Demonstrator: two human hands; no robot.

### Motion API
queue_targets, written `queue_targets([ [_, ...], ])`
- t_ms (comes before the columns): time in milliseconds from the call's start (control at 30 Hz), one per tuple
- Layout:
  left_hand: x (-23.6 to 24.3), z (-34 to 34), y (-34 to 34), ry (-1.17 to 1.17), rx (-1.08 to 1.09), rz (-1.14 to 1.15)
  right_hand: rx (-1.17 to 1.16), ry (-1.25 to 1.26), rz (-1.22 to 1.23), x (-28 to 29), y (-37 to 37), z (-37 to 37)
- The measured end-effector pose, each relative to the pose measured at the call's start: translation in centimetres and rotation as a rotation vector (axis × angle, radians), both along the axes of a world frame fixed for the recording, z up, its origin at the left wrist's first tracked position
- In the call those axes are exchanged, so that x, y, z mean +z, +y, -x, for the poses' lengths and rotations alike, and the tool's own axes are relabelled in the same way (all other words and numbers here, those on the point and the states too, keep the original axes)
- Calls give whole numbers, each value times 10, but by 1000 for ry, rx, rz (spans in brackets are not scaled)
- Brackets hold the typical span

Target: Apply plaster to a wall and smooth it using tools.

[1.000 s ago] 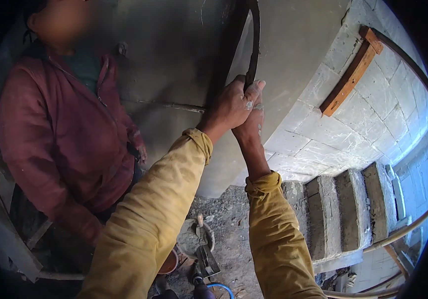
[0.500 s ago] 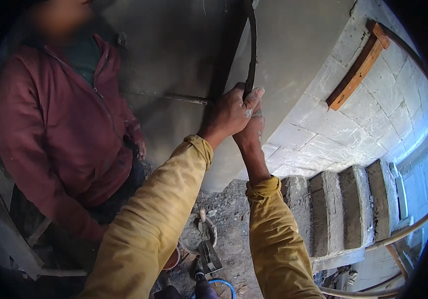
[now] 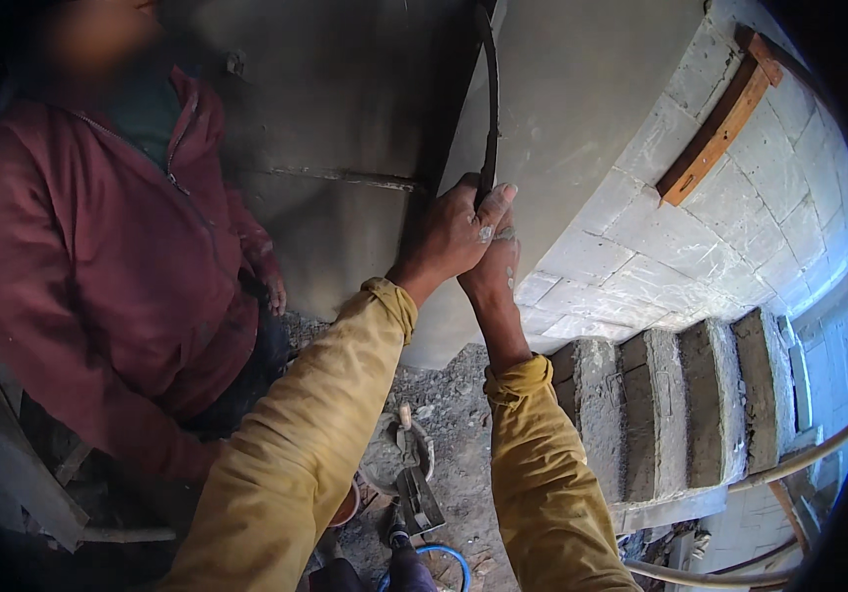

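My left hand (image 3: 456,229) and my right hand (image 3: 491,264) are clasped together, one over the other, on the lower end of a long, thin dark strip (image 3: 490,109). It rises from my fists along the edge of a grey plastered wall (image 3: 562,89), where the smooth face meets a darker recessed surface (image 3: 325,128) with a horizontal groove. Pale smears of mortar show on my fingers and thumbs. My right hand is partly hidden behind the left one.
A co-worker (image 3: 113,257) in a maroon jacket stands close at left. Rough concrete steps (image 3: 661,414) lie right, below a block wall (image 3: 700,237) with a wooden batten (image 3: 705,138). A mortar bucket (image 3: 383,452), metal trowel (image 3: 419,501) and blue hose (image 3: 459,557) lie below.
My clasped hands and the lower end of the strip sit slightly lower in view. The co-worker appears a little further left, and the wall and steps have shifted slightly upward and right.
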State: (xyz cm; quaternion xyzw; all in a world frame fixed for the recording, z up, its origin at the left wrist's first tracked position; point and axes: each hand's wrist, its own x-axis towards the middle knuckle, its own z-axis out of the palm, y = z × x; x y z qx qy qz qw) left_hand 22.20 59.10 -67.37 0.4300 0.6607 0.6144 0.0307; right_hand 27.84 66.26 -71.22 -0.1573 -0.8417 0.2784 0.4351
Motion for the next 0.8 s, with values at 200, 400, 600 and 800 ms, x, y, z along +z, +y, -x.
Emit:
queue_targets([
  [200, -24, 0, 0, -17, 15, 23, 17, -48, 73, -19, -3, -6],
  [400, -37, -6, -4, -44, 12, 82, 24, -86, 84, -37, -3, -10],
  [600, -58, -9, -4, -46, 51, 112, 32, -114, 63, -65, 1, -9],
  [800, -63, -15, -2, -84, 42, 58, 44, -185, 219, -68, 3, -16],
])
